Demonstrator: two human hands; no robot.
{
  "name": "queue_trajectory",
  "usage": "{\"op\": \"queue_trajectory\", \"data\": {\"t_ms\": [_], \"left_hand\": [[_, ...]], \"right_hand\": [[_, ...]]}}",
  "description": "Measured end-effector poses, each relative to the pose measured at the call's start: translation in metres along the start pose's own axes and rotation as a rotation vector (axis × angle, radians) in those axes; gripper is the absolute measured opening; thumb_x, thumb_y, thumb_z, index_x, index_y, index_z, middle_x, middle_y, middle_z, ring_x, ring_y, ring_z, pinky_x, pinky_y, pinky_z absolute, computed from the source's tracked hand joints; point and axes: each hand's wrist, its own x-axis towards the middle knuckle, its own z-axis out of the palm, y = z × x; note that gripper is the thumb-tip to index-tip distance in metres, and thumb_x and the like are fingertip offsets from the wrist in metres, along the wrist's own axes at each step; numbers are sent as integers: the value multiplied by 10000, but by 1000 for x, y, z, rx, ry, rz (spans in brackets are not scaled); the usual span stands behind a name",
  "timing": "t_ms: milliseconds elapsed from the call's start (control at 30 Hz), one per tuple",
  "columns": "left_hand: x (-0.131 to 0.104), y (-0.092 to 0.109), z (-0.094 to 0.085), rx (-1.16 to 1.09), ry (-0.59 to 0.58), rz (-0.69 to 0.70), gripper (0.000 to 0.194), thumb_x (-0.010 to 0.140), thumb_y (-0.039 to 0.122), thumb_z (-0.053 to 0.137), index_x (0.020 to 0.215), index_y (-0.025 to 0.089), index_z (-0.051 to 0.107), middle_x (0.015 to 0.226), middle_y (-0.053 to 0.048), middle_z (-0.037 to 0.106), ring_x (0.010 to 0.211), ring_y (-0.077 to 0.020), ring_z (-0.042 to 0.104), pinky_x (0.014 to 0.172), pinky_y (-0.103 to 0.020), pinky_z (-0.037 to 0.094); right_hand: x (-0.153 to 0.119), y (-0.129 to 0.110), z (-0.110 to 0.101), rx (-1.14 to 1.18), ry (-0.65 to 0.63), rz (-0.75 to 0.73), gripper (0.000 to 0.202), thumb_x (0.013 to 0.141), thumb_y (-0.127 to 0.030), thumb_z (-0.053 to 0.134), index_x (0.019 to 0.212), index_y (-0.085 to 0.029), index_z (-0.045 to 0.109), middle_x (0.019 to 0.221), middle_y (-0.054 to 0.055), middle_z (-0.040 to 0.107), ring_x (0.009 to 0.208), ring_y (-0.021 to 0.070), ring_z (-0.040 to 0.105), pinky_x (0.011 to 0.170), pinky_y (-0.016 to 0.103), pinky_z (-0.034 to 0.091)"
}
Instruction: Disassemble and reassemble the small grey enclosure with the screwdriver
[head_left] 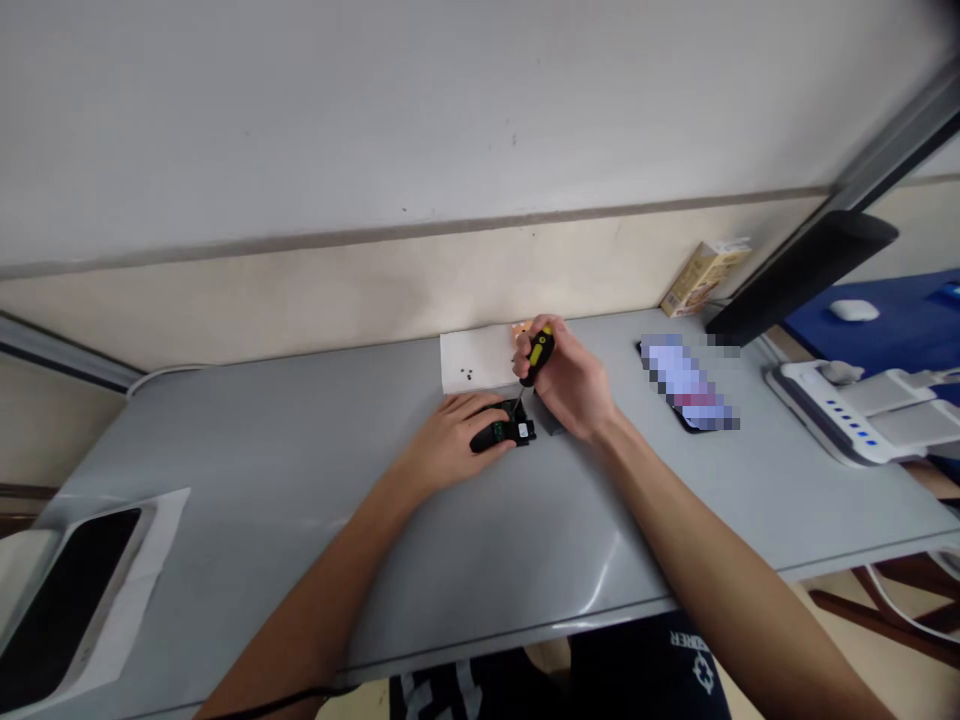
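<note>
My left hand [454,440] holds down a small black opened device [491,436], shaped like a computer mouse, with a bit of green circuit board and a white label showing. Its fingers wrap over the far and near sides. In my right hand [574,380] is a black and yellow screwdriver [538,352], tilted, its shaft pointing down into the device. Whether the tip sits in a screw is too small to tell. Behind the device lies a white sheet of paper [480,355] with several tiny dark screws [466,374]. A dark grey piece [551,415] is partly hidden beside my right hand.
On the grey table [300,430], a phone [686,385] and a white power strip [847,415] lie to the right. A carton [705,275] stands by the wall near a black cylinder-like post [802,270]. A dark flat device [71,600] rests on paper at left.
</note>
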Motion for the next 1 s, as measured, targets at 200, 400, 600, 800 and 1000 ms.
{"op": "queue_trajectory", "data": {"t_ms": [200, 400, 600, 800, 1000], "left_hand": [[0, 2, -1, -8, 13, 14, 242, 967, 353, 658, 1190, 266, 690, 1355, -38, 659, 1255, -224, 606, 1097, -425, 470], [1, 2, -2, -11, 6, 9, 241, 962, 350, 660, 1187, 271, 694, 1356, -46, 659, 1254, -232, 610, 1088, -439, 479], [1, 3, -3, -2, -4, 0, 242, 967, 360, 655, 1189, 271, 692, 1370, -48, 654, 1264, -242, 607, 1098, -451, 473], [1, 3, -3, 1, -6, 5, 247, 973, 354, 651, 1203, 270, 687, 1362, -46, 657, 1270, -238, 599, 1106, -446, 465], [2, 4, -4, 4, -14, -5, 235, 973, 368, 648, 1186, 277, 695, 1366, -45, 653, 1263, -243, 602, 1099, -455, 472]], "right_hand": [[-2, 0, -3, -9, 14, -7, 326, 839, -404, 796, 865, -255, 507, 854, -16, 524, 726, 121, 522, 640, 264, 442], [2, 2, -2, -124, 83, -45, 382, 885, -598, 684, 845, -263, 507, 686, -45, 340, 570, 112, 330, 522, 255, 349], [2, -1, -1, -85, 63, -16, 320, 943, -560, 591, 936, -245, 642, 829, 14, 498, 691, 139, 491, 656, 301, 461], [-2, 4, 0, -94, 13, -47, 311, 888, -524, 712, 867, -248, 568, 922, 8, 550, 749, 131, 545, 687, 297, 456], [2, 6, 0, -123, 71, -40, 388, 887, -652, 641, 890, -270, 574, 712, -30, 396, 622, 132, 397, 578, 275, 398]]}}
